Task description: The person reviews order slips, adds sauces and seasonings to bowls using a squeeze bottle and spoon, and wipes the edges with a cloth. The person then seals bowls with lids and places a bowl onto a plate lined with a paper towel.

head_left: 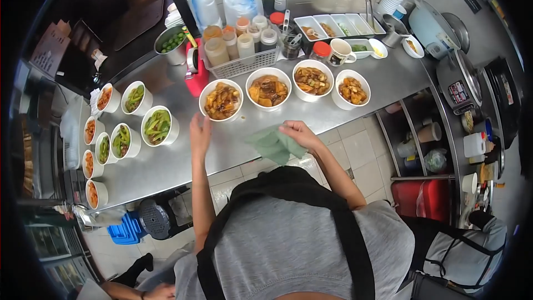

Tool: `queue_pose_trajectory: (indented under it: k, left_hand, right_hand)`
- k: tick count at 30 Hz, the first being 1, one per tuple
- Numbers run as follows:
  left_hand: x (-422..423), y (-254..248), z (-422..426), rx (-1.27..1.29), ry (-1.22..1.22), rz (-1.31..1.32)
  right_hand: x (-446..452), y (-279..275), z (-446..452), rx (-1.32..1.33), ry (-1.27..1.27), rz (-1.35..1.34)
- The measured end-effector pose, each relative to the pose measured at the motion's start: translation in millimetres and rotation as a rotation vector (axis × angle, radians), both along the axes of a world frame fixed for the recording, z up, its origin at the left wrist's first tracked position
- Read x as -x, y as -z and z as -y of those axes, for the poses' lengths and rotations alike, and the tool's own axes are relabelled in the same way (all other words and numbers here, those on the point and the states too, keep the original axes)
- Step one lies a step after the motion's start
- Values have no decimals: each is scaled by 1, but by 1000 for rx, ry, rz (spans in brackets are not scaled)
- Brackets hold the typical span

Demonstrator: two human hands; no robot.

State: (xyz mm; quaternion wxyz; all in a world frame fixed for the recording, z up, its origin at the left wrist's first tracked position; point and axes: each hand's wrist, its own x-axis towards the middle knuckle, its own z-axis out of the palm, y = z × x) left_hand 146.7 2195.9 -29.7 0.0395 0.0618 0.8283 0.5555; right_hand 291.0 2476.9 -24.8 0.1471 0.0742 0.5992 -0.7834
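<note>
My right hand pinches a green cloth, which hangs over the front edge of the steel counter. My left hand is at the lower left of the leftmost bowl of brown saucy food, its fingers stretched out. Whether the fingertips touch that bowl I cannot tell. To its right, in a row, stand a second white bowl, a third bowl and a smaller fourth bowl, all with similar brown food.
Bowls of green vegetables and small cups of orange-red food stand on the left. Behind the row are a basket of sauce bottles, a red-lidded jar, a mug and a topping tray. Other people are nearby.
</note>
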Motion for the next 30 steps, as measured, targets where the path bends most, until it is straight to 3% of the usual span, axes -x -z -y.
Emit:
queue_pose_trajectory:
  k: [2,4,5,6,7,9,11,12,14,15,17,22,26,28,30]
  left_hand:
    - [30,19,0,-353,-11,294]
    - [36,24,-5,-398,-19,311]
    - [39,24,-5,-430,-41,306]
    - [47,29,-7,-376,-98,238]
    - [50,19,-7,-310,-117,226]
    - [55,9,5,-267,-80,252]
    - [43,-40,20,32,-33,149]
    - [44,-52,40,39,27,88]
    - [50,-77,78,64,177,-27]
    - [46,-104,99,-12,139,26]
    - [53,-125,152,-65,64,63]
    - [122,-131,323,446,-160,-307]
    - [241,-140,476,640,-470,-367]
    - [301,-152,534,854,-615,-308]
    - [365,-144,596,933,-599,-204]
  right_hand:
    - [8,-3,2,154,180,54]
    - [12,0,23,-2,319,-15]
    - [18,11,29,-6,284,-57]
    - [23,12,34,-238,193,-113]
    - [31,12,44,-266,86,-170]
    - [46,10,75,-331,98,-305]
    - [62,13,86,-765,-94,-411]
    - [68,23,89,-1024,-180,-551]
    - [73,47,104,-1204,-232,-583]
    - [76,58,110,-1298,-245,-594]
    - [81,68,117,-1407,-218,-566]
    - [99,56,130,-1529,-266,-309]
    - [108,26,108,-1319,-405,-369]
    - [110,4,97,-1360,-435,-114]
    - [115,-45,127,-1501,-228,197]
